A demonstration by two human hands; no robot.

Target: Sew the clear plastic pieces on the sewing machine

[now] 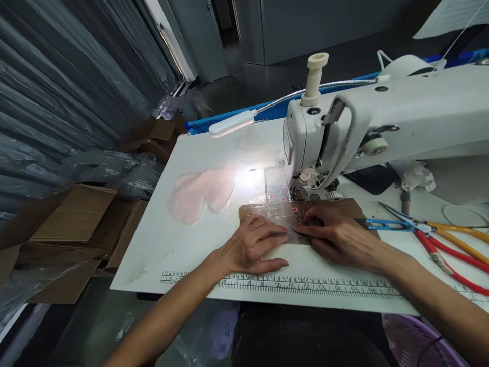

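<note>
My left hand (pixel 254 244) lies flat on a clear plastic template (pixel 277 214) that rests on a brown board (pixel 351 208) in front of the needle of a white sewing machine (pixel 382 117). My right hand (pixel 336 234) presses its fingertips on the same template from the right, fingers bent. Both hands touch each other near the template's front edge. A heap of pale pink fabric pieces (pixel 202 191) lies to the left under the lamp's glare.
A gooseneck lamp (pixel 233 123) lights the white table (pixel 160 244), which has a printed ruler (pixel 290 285) along its front edge. Blue thread snips (pixel 385 224) and red and orange-handled tools (pixel 454 250) lie at right. Cardboard boxes (pixel 72 224) stand at left.
</note>
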